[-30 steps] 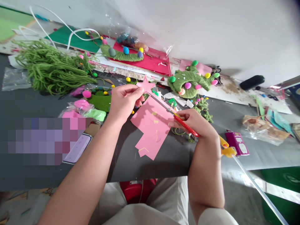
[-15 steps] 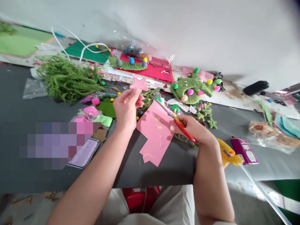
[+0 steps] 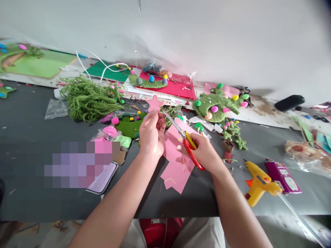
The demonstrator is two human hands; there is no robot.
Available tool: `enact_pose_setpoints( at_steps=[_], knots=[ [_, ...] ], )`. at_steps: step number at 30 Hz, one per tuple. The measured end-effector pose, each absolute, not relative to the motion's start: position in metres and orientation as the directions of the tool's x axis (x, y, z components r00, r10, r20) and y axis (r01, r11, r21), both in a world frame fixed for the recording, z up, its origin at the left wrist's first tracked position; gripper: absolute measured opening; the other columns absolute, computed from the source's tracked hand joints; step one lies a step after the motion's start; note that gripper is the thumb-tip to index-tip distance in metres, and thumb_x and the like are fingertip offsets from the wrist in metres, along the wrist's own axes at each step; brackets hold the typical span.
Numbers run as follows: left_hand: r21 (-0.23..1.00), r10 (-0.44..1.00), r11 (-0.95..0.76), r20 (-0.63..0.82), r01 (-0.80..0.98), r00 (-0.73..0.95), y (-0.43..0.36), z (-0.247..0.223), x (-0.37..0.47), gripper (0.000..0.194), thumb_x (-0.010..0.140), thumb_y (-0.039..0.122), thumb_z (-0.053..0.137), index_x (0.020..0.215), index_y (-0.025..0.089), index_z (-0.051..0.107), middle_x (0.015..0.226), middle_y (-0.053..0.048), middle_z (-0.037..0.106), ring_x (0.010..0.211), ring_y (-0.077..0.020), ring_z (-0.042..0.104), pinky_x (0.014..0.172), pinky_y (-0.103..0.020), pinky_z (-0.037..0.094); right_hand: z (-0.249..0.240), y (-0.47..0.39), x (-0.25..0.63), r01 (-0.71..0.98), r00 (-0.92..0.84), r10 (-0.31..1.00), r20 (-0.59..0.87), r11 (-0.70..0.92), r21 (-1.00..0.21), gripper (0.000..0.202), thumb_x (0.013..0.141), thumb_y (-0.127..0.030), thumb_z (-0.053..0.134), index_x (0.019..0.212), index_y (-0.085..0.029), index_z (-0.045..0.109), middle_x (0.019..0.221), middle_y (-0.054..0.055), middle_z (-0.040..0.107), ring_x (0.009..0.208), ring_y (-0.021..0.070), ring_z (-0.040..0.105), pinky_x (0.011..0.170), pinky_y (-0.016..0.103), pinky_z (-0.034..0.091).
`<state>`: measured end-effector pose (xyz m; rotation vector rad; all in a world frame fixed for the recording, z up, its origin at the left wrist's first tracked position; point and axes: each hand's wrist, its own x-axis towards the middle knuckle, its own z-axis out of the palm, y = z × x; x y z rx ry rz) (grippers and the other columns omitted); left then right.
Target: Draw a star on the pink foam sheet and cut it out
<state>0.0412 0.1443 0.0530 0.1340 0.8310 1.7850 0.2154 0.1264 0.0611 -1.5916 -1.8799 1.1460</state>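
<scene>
My left hand (image 3: 153, 134) pinches a pink star (image 3: 154, 103), which looks like paper or felt, by its lower points and holds it up over the table. In my right hand (image 3: 203, 151) are scissors (image 3: 193, 151) with red and yellow handles. Their blades point up and left, the tips close to the star's lower right edge; whether they touch it I cannot tell. Beneath both hands lies a cut pink sheet (image 3: 176, 175) with notched edges and yellowish marks.
Green yarn (image 3: 88, 98) is heaped at the left, near a phone (image 3: 103, 177). A yarn-wrapped green ornament (image 3: 219, 103) with pompoms lies behind my right hand. To the right are a yellow glue gun (image 3: 258, 184) and a purple packet (image 3: 283, 175).
The scissors have come closer to the star, their blades now rising toward its lower edge. The star is turned a little in my left hand. The camera view has shifted.
</scene>
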Motion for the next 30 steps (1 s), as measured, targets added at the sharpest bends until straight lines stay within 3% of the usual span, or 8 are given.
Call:
enact_pose_setpoints(
  at_steps=[17, 30],
  knots=[
    [0.575, 0.884, -0.137, -0.297, -0.806, -0.362, 0.143, 0.057, 0.043, 0.023, 0.08, 0.032, 0.091, 0.081, 0.021, 0.07, 0.074, 0.003, 0.059, 0.061, -0.0073, 0.05, 0.058, -0.021, 0.044, 0.059, 0.121, 0.203, 0.627, -0.199, 0.96, -0.196, -0.029, -0.779, 0.064, 0.071, -0.073, 0.083, 0.068, -0.021, 0.046, 0.065, -0.006, 0.033, 0.065, 0.0127, 0.027, 0.059, 0.029, 0.024],
    [0.505, 0.899, -0.125, -0.306, -0.854, -0.313, 0.141, 0.061, 0.043, 0.025, 0.083, 0.03, 0.089, 0.082, 0.016, 0.068, 0.07, 0.006, 0.054, 0.053, -0.0019, 0.045, 0.048, -0.015, 0.037, 0.054, 0.118, 0.195, 0.571, -0.205, 0.965, -0.162, -0.016, -0.821, 0.062, 0.074, -0.067, 0.084, 0.065, -0.02, 0.044, 0.064, -0.006, 0.03, 0.065, 0.0113, 0.027, 0.058, 0.028, 0.022]
  ],
)
